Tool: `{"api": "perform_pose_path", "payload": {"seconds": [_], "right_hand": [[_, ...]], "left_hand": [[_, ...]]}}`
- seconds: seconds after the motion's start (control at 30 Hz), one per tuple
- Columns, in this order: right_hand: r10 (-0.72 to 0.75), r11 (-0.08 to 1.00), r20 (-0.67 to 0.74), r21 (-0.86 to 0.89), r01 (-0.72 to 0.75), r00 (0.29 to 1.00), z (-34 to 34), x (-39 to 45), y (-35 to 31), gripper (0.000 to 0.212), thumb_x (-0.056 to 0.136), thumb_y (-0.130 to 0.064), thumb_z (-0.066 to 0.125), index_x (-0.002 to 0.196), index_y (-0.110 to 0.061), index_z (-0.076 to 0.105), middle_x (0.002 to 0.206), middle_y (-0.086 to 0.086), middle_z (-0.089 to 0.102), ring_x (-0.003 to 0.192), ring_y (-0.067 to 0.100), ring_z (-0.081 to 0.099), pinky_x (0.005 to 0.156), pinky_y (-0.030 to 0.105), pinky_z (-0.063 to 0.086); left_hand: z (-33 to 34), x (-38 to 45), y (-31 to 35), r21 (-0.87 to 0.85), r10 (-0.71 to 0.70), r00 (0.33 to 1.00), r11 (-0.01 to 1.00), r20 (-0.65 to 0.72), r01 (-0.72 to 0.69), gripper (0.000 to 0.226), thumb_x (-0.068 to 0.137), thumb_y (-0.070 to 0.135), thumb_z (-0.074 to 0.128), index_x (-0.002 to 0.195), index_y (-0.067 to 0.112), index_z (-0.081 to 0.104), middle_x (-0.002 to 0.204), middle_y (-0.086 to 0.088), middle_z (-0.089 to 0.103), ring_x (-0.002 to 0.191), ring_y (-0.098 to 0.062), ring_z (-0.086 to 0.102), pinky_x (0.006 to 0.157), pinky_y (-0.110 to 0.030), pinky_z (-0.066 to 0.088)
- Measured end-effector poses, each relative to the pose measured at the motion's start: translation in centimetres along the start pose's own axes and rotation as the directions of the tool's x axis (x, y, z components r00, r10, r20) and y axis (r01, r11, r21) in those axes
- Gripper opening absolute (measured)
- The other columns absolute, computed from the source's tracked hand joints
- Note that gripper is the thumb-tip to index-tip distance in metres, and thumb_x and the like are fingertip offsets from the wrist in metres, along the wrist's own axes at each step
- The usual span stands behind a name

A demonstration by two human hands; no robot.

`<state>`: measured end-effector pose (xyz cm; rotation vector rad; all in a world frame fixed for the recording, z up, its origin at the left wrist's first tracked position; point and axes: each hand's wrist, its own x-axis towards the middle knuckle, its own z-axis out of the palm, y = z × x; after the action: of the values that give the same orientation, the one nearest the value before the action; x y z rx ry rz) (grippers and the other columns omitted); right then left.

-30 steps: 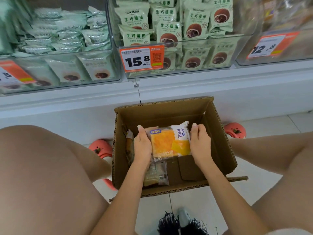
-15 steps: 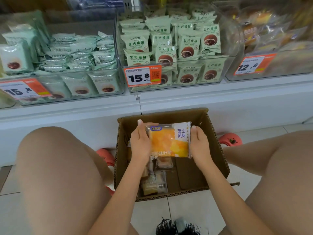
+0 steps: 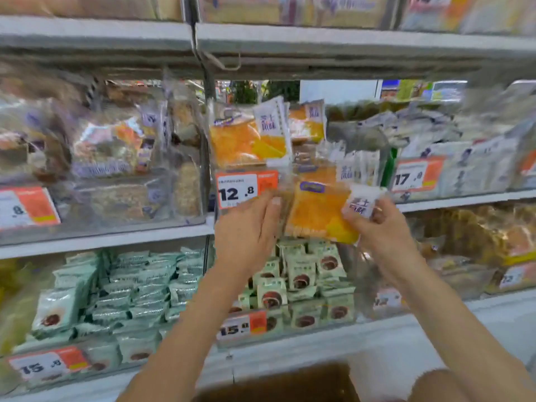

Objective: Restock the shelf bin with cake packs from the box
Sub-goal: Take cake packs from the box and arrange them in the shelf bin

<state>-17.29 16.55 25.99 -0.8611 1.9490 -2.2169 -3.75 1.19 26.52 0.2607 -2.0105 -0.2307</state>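
Cake pack [image 3: 316, 216] — orange, with a white end panel — is up at the front wall of the clear shelf bin [image 3: 374, 169], just right of the 12.8 price tag [image 3: 246, 189] in our head view. We pinch its right end with our right hand [image 3: 380, 227], while our left hand [image 3: 246, 230] lies flat-fingered against its left edge. Blurred at the bottom edge — the cardboard box [image 3: 290, 384].

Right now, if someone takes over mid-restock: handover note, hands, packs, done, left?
Left hand: fingers straight against the cake pack, supporting its left edge.
Right hand: pinches the pack's right end.
Pack is raised in front of the bin tagged 12.8, not yet inside. Matching packs already stand there.
Box on the floor below.
Left: drop it in, then return to the box.
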Motion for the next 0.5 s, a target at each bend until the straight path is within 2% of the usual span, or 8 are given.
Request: {"api": "perform_pose_path", "payload": {"seconds": [0.07,0.1,0.13,0.17,0.2,0.3,0.37,0.5], "right_hand": [[-0.129,0.992,-0.084,-0.001,0.13,0.988,-0.6,4.2,-3.7,0.019,0.085,-0.014,0.067,0.1,-0.016,0.056,0.083,-0.008,0.063,0.06,-0.008,0.06,0.051,0.009,0.046],[-0.179,0.984,-0.111,-0.014,0.178,0.978,-0.8,6.2,-5.4,0.023,0.085,-0.015,0.067,0.105,-0.015,0.055,0.085,-0.008,0.062,0.06,-0.011,0.06,0.052,0.008,0.045],[-0.222,0.975,-0.116,-0.047,0.218,0.968,-0.8,8.1,-6.8,0.027,0.085,-0.016,0.068,0.108,-0.016,0.054,0.089,-0.008,0.062,0.063,-0.011,0.06,0.054,0.008,0.046],[-0.256,0.965,-0.115,-0.092,0.246,0.96,-0.7,10.0,-7.9,0.03,0.085,-0.017,0.069,0.11,-0.016,0.053,0.093,-0.006,0.064,0.069,-0.007,0.062,0.058,0.01,0.048],[-0.281,0.954,-0.115,-0.144,0.264,0.953,-0.5,12.0,-8.5,0.032,0.084,-0.018,0.07,0.111,-0.016,0.053,0.099,-0.002,0.065,0.077,0.0,0.063,0.064,0.014,0.051],[-0.307,0.909,-0.138,-0.334,0.247,0.942,0.7,17.3,-9.0,0.045,0.082,-0.02,0.072,0.121,-0.009,0.051,0.115,0.005,0.062,0.096,0.017,0.061,0.083,0.033,0.053],[-0.278,0.89,-0.138,-0.408,0.201,0.951,1.9,20.4,-8.7,0.054,0.084,-0.021,0.07,0.13,-0.008,0.045,0.123,0.008,0.057,0.105,0.021,0.058,0.084,0.034,0.052],[-0.083,0.9,-0.067,-0.434,0.046,0.994,3.7,25.2,-7.3,0.076,0.083,-0.028,0.069,0.145,-0.011,0.029,0.147,0.013,0.039,0.129,0.033,0.044,0.101,0.048,0.044]], "left_hand": [[0.3,3.9,-0.9,0.147,0.153,0.984,0.979,-0.088,-0.139,0.046,0.1,0.038,0.025,0.092,0.017,0.065,0.077,0.0,0.065,0.079,-0.025,0.067,0.052,-0.028,0.04],[1.1,5.8,-1.7,0.205,0.191,0.978,0.964,-0.08,-0.171,0.047,0.1,0.036,0.027,0.108,0.013,0.067,0.101,-0.006,0.07,0.102,-0.026,0.065,0.072,-0.033,0.048],[2.0,7.4,-2.5,0.264,0.205,0.978,0.946,-0.034,-0.19,0.048,0.1,0.036,0.028,0.119,0.01,0.063,0.122,-0.011,0.064,0.121,-0.028,0.055,0.094,-0.038,0.043],[2.9,8.8,-3.2,0.327,0.198,0.98,0.925,0.023,-0.195,0.051,0.1,0.037,0.026,0.128,0.009,0.058,0.135,-0.014,0.055,0.132,-0.03,0.044,0.108,-0.043,0.032],[3.8,9.7,-3.8,0.391,0.184,0.98,0.898,0.079,-0.2,0.055,0.101,0.04,0.022,0.135,0.01,0.052,0.144,-0.015,0.045,0.138,-0.03,0.036,0.113,-0.047,0.022],[5.8,10.2,-4.9,0.5,0.184,0.973,0.835,0.138,-0.229,0.058,0.1,0.045,0.02,0.143,0.014,0.043,0.15,-0.016,0.035,0.141,-0.031,0.029,0.114,-0.048,0.019],[6.1,10.0,-5.2,0.515,0.213,0.97,0.822,0.116,-0.242,0.056,0.098,0.044,0.025,0.142,0.015,0.044,0.149,-0.015,0.037,0.14,-0.031,0.032,0.113,-0.047,0.022],[6.1,10.1,-5.2,0.544,0.241,0.966,0.801,0.092,-0.251,0.056,0.097,0.043,0.026,0.142,0.015,0.045,0.148,-0.015,0.039,0.138,-0.032,0.035,0.112,-0.047,0.025]]}}
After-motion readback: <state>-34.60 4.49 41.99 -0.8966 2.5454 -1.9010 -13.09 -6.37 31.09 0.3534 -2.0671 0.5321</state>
